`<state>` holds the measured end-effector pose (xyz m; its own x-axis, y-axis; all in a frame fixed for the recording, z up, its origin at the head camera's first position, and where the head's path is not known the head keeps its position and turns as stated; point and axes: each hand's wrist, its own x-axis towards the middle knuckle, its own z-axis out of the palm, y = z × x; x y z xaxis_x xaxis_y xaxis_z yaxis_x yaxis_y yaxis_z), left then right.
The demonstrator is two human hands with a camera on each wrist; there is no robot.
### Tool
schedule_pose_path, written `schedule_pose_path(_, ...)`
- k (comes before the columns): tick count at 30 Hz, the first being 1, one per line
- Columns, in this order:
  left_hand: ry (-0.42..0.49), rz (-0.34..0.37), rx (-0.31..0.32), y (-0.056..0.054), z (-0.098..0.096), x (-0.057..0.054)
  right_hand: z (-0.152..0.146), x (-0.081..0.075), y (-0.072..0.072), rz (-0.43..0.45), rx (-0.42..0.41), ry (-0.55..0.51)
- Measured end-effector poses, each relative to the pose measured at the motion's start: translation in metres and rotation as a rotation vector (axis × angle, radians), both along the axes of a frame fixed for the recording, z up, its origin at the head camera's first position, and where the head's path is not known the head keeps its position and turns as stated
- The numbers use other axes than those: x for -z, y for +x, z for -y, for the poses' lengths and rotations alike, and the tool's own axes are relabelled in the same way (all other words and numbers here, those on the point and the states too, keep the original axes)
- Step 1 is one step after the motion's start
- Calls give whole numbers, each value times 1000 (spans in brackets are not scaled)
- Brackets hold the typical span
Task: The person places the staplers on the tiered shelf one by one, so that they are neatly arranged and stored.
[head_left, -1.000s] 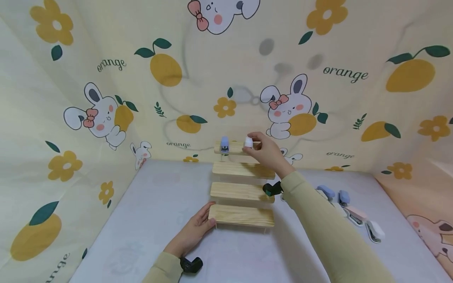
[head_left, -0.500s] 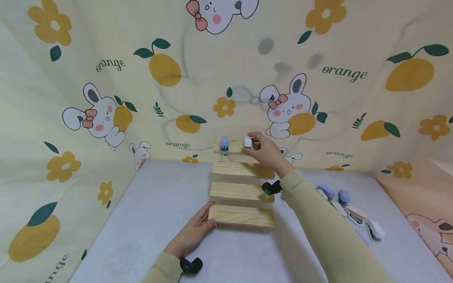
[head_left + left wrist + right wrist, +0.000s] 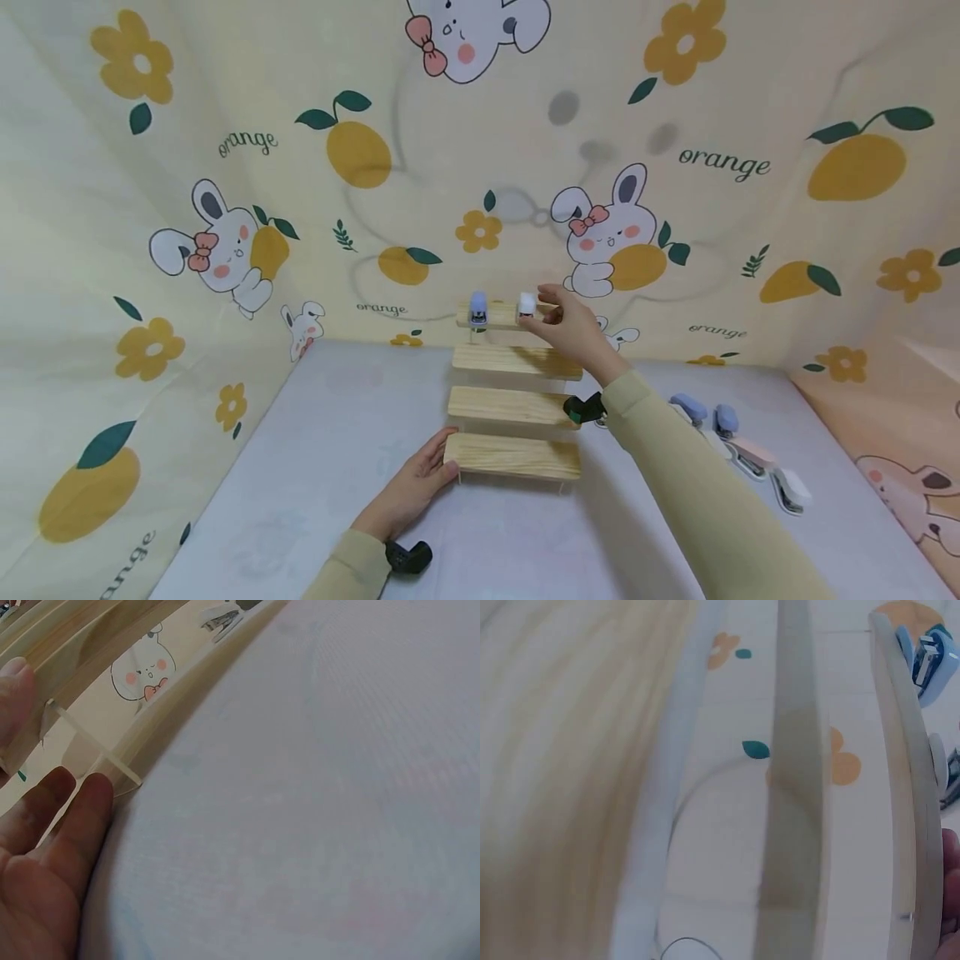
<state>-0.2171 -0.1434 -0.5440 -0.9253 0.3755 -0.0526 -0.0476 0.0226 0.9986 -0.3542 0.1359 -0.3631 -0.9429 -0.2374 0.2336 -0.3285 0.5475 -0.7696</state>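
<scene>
A tiered wooden shelf rack (image 3: 513,457) with clear supports stands on the table. My left hand (image 3: 408,492) holds the left end of its lowest board; in the left wrist view the thumb (image 3: 16,694) lies against the wood, the other fingers near a clear leg. On the top board a blue mini stapler (image 3: 477,307) stands at the left and a white mini stapler (image 3: 527,305) to its right. Around the white one my right hand (image 3: 573,329) has its thumb and fingers spread, the index finger apart from it. The right wrist view catches only some fingertips (image 3: 951,862).
On the table at the right lie several more staplers: blue ones (image 3: 726,419), a pink one (image 3: 753,452) and a white one (image 3: 792,490), partly behind the right sleeve (image 3: 697,475). A printed cloth (image 3: 450,167) hangs close behind the rack.
My right hand's fingers have come off the white stapler and shifted slightly right; the stapler stays on the top board. The left hand keeps its place at the rack.
</scene>
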Motion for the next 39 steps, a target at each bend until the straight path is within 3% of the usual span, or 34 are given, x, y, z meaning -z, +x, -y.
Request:
schedule_pose_path(6,-15,6,-1,-1,0,-1,-20,7,15,-46,14,-51)
schedule_pose_path(10,-15,9,-1,-1,-1,-2,-38,13,30,-100,79,-50)
schedule_pose_path(14,-12,7,-2,0,-1,-3,-56,25,44,-97,160,-78)
schedule_pose_path(21,-12,2,-5,0,0,-2,-75,65,58,-20,314,-121)
schedule_pose_path(27,-3,10,1,0,-1,-2,-74,96,69,134,464,-193)
schedule_pose_path(32,-7,20,-8,2,-2,-4,-71,113,75,203,561,-240)
schedule_pose_path(39,8,14,-3,-1,-3,0,-72,130,79,296,674,-228)
